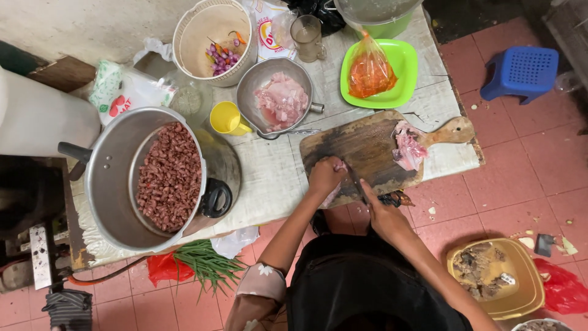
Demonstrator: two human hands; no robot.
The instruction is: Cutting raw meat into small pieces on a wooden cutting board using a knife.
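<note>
My left hand (324,173) presses down on a piece of raw pale meat (334,191) at the near edge of a dark wooden cutting board (367,147). Close beside it, my right hand (383,211) grips a knife (356,182) whose dark blade rests against that meat. A second pile of raw pink meat (407,147) lies on the board near its handle.
A large metal pot of red beans (166,178) stands at the left. Behind the board are a yellow cup (226,117), a metal pan of raw meat (280,98), a green plate with an orange bag (376,73) and a basket with shallots (214,40). On the floor: blue stool (520,72), yellow basin (496,277), green beans (205,263).
</note>
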